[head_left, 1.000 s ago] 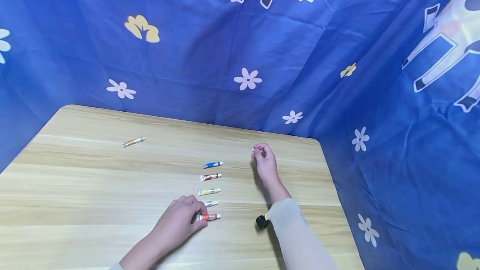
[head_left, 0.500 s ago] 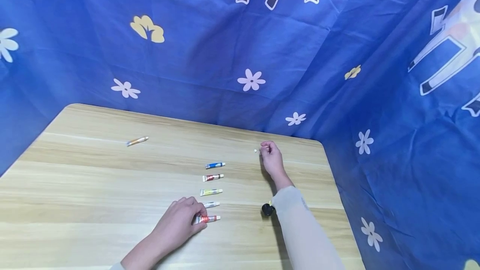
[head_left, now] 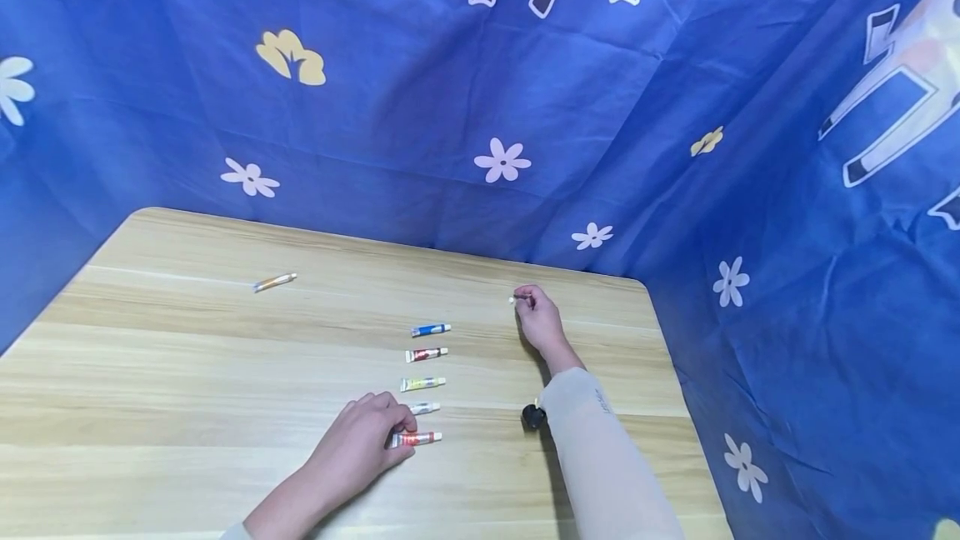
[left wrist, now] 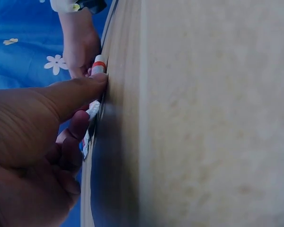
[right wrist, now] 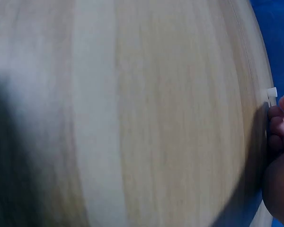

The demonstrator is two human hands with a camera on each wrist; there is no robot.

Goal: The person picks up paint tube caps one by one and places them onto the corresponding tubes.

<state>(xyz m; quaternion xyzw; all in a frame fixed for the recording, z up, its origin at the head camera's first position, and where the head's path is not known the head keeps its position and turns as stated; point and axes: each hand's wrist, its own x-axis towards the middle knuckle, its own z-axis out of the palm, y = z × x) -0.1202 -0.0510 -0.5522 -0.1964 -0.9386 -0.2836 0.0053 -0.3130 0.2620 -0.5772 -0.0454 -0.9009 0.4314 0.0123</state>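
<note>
My left hand (head_left: 365,432) rests on the table and grips a small red paint tube (head_left: 418,439) between thumb and fingers; its white cap and red band (left wrist: 99,64) stick out past the thumb in the left wrist view. Just beyond lies a paint tube (head_left: 426,408), partly hidden by that hand. At the far right, my right hand (head_left: 542,322) has its fingers curled at a small white cap-like piece (head_left: 512,300). In the right wrist view the white piece (right wrist: 272,92) shows past the fingertips (right wrist: 276,113); the fingers hide whatever is joined to it.
A yellow-green tube (head_left: 423,384), a dark red tube (head_left: 427,354) and a blue tube (head_left: 431,330) lie in a row beyond the left hand. An orange-brown tube (head_left: 275,282) lies far left. A blue patterned curtain (head_left: 420,107) hangs behind the table (head_left: 187,340).
My right hand drew slightly to the right off the white piece, then came back to it. The left hand keeps its place on the red tube. The view has shifted a little.
</note>
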